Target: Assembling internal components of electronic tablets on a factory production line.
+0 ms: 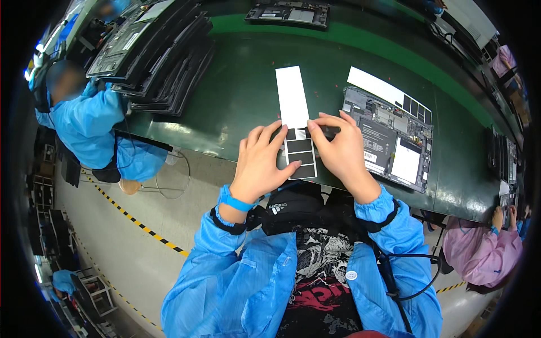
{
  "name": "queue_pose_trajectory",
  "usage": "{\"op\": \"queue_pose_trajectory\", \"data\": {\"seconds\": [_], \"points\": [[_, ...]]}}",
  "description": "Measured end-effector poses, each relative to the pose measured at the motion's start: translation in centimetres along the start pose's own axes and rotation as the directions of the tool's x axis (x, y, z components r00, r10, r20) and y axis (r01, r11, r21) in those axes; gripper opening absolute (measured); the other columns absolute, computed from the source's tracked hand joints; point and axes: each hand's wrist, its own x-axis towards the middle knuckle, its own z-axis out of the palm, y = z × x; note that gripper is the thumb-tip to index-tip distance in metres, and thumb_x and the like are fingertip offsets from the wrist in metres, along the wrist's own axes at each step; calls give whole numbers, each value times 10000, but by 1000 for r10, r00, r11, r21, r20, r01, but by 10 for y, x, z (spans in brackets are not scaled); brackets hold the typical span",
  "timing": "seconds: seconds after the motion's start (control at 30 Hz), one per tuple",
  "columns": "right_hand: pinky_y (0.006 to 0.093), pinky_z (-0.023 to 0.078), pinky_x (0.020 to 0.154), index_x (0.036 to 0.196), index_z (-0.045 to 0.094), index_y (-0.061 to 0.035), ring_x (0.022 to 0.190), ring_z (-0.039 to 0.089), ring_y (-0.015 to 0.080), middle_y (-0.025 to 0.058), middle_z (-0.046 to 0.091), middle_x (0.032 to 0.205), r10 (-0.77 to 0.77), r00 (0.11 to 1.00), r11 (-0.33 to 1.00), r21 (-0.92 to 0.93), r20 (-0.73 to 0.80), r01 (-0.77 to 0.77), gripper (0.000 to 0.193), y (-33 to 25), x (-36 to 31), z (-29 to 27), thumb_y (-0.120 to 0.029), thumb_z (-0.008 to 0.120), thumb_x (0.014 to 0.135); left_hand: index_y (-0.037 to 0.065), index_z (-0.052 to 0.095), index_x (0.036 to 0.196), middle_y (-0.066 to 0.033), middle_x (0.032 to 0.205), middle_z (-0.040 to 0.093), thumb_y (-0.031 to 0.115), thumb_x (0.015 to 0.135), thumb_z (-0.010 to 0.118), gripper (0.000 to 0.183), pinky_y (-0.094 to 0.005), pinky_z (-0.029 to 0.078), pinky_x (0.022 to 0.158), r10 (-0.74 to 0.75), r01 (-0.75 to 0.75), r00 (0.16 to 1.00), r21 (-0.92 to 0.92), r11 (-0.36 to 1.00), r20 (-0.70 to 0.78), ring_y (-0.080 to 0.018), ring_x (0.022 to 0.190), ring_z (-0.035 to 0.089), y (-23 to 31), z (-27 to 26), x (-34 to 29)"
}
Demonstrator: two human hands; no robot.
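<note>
A long white backing strip (292,97) lies on the green table before me, its near part carrying several black adhesive pieces (299,146). My left hand (260,160) rests on the strip's left edge with its fingers spread, thumb on the lower black pieces and index finger by the upper one. At the upper black piece, my right hand (342,147) is pinched around a slim dark object (331,130), whose kind I cannot make out. An opened laptop base (389,135) with its board and battery exposed sits just right of that hand.
Another white strip with black pieces (389,93) lies along the laptop base's far edge. Stacked laptop bases (163,67) stand at the left, and another base (287,14) is at the far side. Co-workers sit left (84,115) and right (479,248).
</note>
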Motion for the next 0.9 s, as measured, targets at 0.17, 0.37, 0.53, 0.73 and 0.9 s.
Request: {"op": "queue_pose_trajectory", "data": {"seconds": [0.17,0.37,0.53,0.73,0.9], "points": [[401,334,1025,800,709,-10,701,665,239,118,683,679,109,992,994,6,64,-109,247,7,2,8,-240,622,823,21,548,1236,-96,1332,469,389,701,713,670,-439,399,928,65,-74,991,74,995,120,-328,1167,431,-6,-7,5],[407,294,1065,860,716,-25,716,673,209,125,697,734,191,966,981,-7,175,-192,226,1,9,3,-239,657,813,15,543,1240,-101,1333,466,419,730,688,666,-440,410,910,122,-135,987,125,983,100,-329,1159,434,-9,-6,5],[396,308,1044,879,717,-55,668,649,196,84,681,659,136,981,988,48,137,-144,205,0,4,4,-230,622,831,0,533,1244,-107,1327,466,419,742,677,670,-431,417,887,128,-141,988,154,978,91,-322,1153,438,-10,-6,3],[370,349,1010,898,717,-50,678,643,142,77,686,686,128,985,962,227,114,-151,175,8,2,-4,-191,636,831,-10,506,1264,-120,1313,469,427,749,670,695,-427,420,875,135,-152,985,179,972,103,-316,1151,439,-3,-3,6],[234,471,735,945,703,12,760,603,103,60,685,866,338,941,753,593,25,-286,169,5,-16,-66,-118,683,840,7,475,1293,-155,1333,433,397,754,676,695,-449,407,918,137,-153,984,152,976,111,-342,1183,418,-4,-4,17]]}}
